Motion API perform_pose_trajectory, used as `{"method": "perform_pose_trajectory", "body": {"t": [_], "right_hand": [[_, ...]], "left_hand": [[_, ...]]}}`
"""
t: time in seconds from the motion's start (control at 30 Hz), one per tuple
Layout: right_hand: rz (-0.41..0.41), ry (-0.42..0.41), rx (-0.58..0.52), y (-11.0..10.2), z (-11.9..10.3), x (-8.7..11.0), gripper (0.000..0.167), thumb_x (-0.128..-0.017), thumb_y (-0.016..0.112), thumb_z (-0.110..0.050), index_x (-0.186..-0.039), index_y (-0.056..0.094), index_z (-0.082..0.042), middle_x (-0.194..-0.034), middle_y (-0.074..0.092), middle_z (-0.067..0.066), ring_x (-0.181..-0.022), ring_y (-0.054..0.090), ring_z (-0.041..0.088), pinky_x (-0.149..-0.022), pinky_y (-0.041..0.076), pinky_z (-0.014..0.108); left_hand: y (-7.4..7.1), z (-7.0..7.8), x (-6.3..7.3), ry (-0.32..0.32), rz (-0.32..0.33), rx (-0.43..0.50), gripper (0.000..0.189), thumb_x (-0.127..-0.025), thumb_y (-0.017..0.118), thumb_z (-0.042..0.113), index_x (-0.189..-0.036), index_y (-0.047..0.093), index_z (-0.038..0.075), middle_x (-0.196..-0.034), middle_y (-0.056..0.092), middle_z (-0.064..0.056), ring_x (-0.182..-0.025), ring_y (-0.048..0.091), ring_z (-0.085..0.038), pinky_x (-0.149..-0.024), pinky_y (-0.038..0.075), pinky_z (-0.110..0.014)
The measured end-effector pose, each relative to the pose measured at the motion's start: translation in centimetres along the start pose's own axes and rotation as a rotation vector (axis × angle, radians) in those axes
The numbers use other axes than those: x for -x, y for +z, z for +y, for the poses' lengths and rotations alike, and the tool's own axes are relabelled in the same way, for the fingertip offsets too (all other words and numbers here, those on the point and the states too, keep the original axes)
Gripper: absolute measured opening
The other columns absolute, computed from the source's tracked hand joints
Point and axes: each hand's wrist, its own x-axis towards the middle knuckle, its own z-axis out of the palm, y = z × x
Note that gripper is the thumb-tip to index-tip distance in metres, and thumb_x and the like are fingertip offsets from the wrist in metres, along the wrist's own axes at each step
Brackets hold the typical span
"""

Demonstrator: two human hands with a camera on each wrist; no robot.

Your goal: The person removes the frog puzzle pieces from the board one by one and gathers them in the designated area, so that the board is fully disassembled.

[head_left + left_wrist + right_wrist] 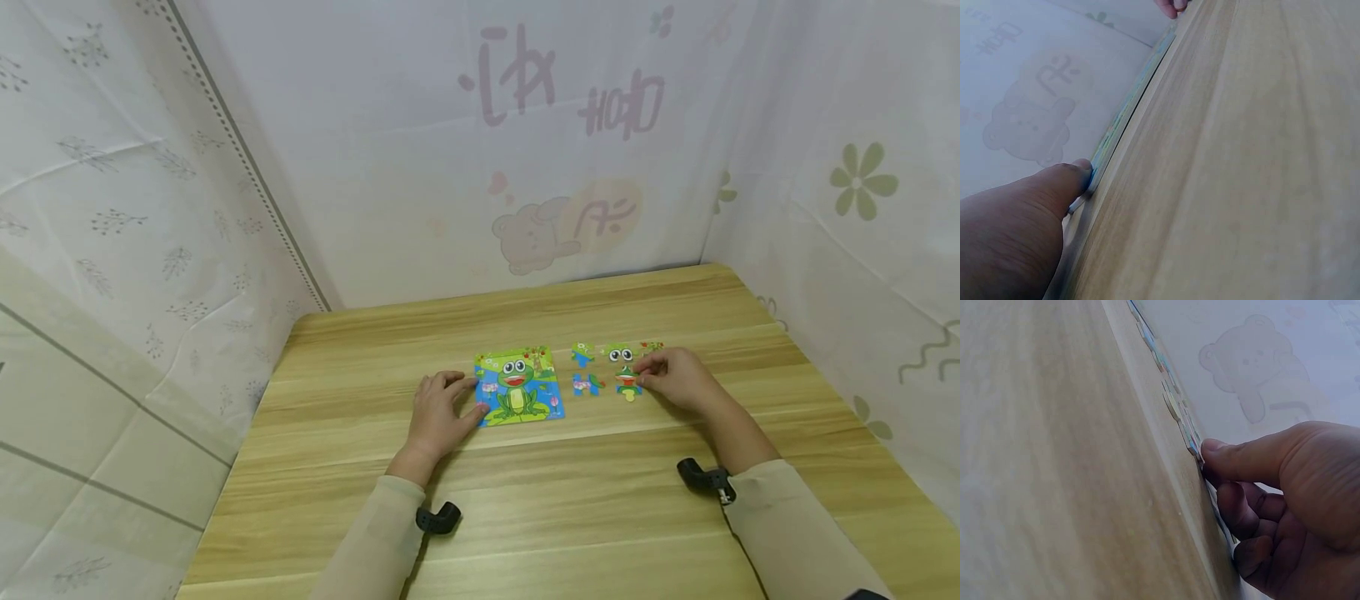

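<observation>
In the head view my left hand (442,417) rests at the left edge of a square frog puzzle (517,387), its thumb on the lower left corner. The left wrist view shows that thumb (1069,181) pressing at the puzzle's thin edge. To the right, my right hand (678,379) pinches with thumb and forefinger at a puzzle piece beside the frog-mouth piece (628,382); the fingers mostly hide what they grip. Seen from the right wrist, the thumb (1241,459) meets the end of the row of pieces (1172,406), other fingers curled below.
Loose pieces lie right of the frog puzzle: a frog-eyes piece (620,355), a blue-green piece (582,354) and a blue piece with a pink flower (587,383). The wooden table (555,508) ends at the back against a printed curtain (405,167).
</observation>
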Motion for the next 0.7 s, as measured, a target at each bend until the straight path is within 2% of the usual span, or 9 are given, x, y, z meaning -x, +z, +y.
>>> {"method": "perform_pose_trajectory", "body": {"t": [0.37, 0.7], "right_hand": [[0.010, -0.010, 0.009, -0.1, -0.5, 0.2, 0.015, -0.098, 0.075, -0.018, -0.110, 0.078, -0.008, -0.097, 0.071, 0.004, -0.085, 0.062, 0.021, -0.074, 0.052, 0.036], [0.023, -0.038, -0.020, 0.5, -2.2, -0.5, 0.017, -0.099, 0.074, -0.017, -0.111, 0.077, -0.006, -0.094, 0.070, 0.004, -0.083, 0.062, 0.021, -0.069, 0.054, 0.030]], "left_hand": [[-0.1, 0.1, 0.0, -0.007, -0.003, 0.004, 0.055, -0.094, 0.076, 0.052, -0.140, 0.068, 0.024, -0.146, 0.054, -0.006, -0.141, 0.043, -0.030, -0.130, 0.010, -0.053], [0.0, 0.1, 0.0, 0.000, 0.007, -0.001, 0.055, -0.093, 0.076, 0.053, -0.139, 0.069, 0.025, -0.145, 0.054, -0.006, -0.140, 0.043, -0.030, -0.129, 0.011, -0.053]]}}
